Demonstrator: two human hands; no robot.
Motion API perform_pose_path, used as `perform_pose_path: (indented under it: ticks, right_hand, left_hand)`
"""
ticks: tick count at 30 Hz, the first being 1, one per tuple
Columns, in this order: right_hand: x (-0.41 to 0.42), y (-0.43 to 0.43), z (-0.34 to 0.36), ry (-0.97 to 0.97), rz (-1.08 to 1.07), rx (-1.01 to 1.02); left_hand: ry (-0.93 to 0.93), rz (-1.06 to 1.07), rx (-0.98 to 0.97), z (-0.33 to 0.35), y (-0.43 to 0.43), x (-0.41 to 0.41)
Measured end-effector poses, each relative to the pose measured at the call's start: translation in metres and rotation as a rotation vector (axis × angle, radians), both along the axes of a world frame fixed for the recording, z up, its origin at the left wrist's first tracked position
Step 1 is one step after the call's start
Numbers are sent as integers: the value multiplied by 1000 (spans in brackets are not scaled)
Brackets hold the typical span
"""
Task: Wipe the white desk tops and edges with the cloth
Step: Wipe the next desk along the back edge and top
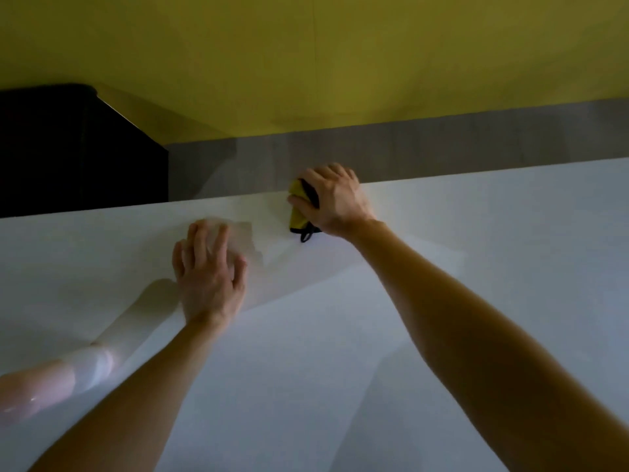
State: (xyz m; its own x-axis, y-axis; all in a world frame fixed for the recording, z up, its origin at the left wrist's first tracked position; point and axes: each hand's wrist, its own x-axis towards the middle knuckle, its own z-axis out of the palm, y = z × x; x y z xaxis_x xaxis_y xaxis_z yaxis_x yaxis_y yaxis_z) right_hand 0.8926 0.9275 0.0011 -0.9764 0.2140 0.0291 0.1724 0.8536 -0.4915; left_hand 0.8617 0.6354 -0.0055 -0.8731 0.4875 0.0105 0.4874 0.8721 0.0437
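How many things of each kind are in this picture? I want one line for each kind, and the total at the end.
Desks: 1, the white desk
Cloths: 1, the yellow cloth at the desk's far edge
Hands: 2, left hand flat on the desk, right hand gripping the cloth
Black things: 1, a black block at far left
Total: 5

Head camera looks down, close over desk (340, 369).

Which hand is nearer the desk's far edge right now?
Right. The right hand grips the yellow cloth at the far edge; the left hand rests open on the desk top, short of it.
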Motion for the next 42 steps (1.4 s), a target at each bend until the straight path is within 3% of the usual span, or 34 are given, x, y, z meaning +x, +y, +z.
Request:
perform_pose_path:
  ticks: [6, 10, 12, 15, 19, 21, 25, 29, 33, 36, 39, 42]
  right_hand:
    - [142, 209, 9, -90, -333, 105]
    - [151, 222, 10, -147, -557, 171]
    - [117, 179, 9, -100, -442, 143]
    - [60, 109, 15, -126, -96, 90]
    - [54, 110, 13, -89, 56, 21]
    - [87, 155, 8, -47, 34, 3]
    - [170, 262, 13, -63, -270, 98]
    - [147, 233, 15, -167, -551, 248]
    - [61, 112, 14, -132, -172, 92]
    - [42, 87, 19, -117, 24, 24]
    - [85, 142, 9, -21, -12, 42]
    - [153, 238, 4, -19, -269, 124]
  left_hand:
    - [-28, -88, 67, 14, 106, 74]
    - [-66, -75, 119, 8, 173, 108]
    - [-64, -30, 122, 2, 185, 117]
    - [-13, 6, 104, -6, 189, 121]
    - [17, 17, 100, -10, 190, 122]
    - [17, 19, 105, -11, 187, 122]
    - [23, 26, 139, -8, 189, 124]
    - [40, 30, 137, -10, 187, 122]
    - [58, 28, 131, -12, 188, 121]
    - [61, 40, 107, -12, 189, 123]
    - [63, 22, 118, -11, 188, 122]
    - [66, 29, 135, -9, 188, 123]
